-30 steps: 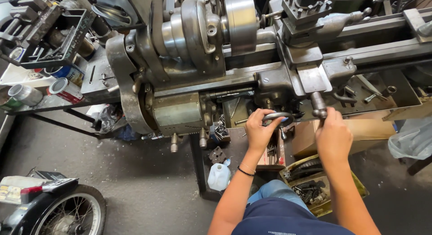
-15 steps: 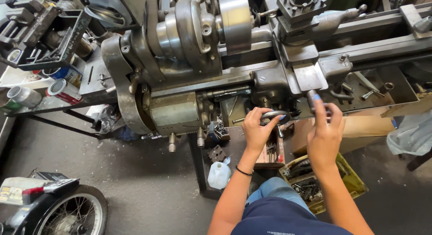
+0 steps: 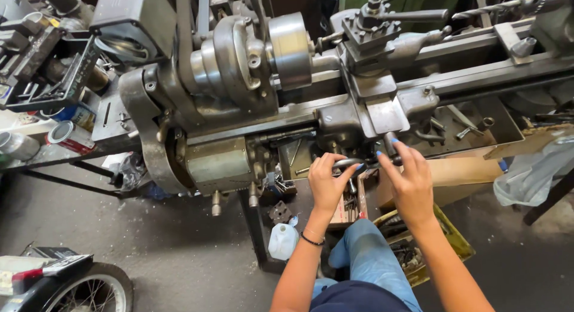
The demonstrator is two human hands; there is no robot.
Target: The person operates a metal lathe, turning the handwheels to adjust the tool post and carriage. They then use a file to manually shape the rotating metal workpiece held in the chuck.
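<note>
Both hands work at the front of the grey metal lathe (image 3: 239,67): the left hand (image 3: 326,183) is closed around the carriage handwheel (image 3: 350,163) (low on the apron), and the right hand (image 3: 409,180) rests half-open, fingers curled over the small black lever (image 3: 390,143).

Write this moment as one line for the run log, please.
left hand: grips handwheel | right hand: fingers on crank handle | machine: metal lathe | below: white jug on floor
</note>
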